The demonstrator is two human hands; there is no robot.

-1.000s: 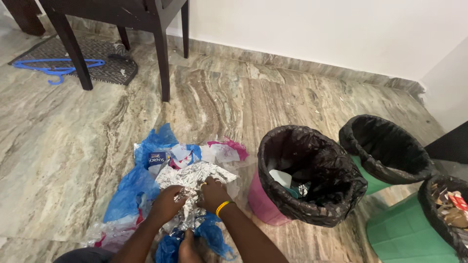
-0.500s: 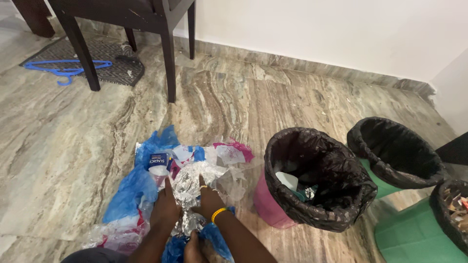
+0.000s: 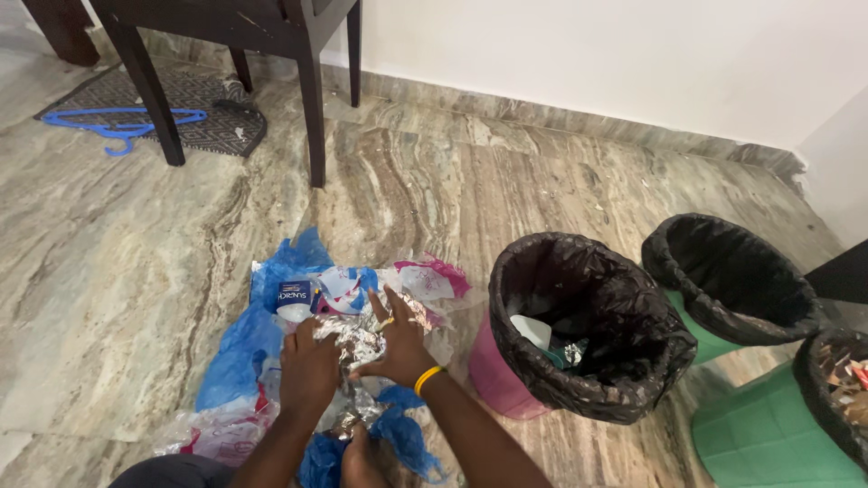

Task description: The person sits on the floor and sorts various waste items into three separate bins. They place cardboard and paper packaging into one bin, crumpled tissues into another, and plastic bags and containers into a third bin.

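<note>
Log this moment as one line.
left hand: on foil | right hand: pressing crumpled foil | under: blue plastic bag | nearby: pink bin

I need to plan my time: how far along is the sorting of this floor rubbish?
Done: some scraps lie in the pink bin and the far-right bin. In hand: both hands, left and right, press crumpled foil. Left: wrappers on the blue bag.

1 head camera looks steeply down, close over the floor point(image 3: 136, 235).
</note>
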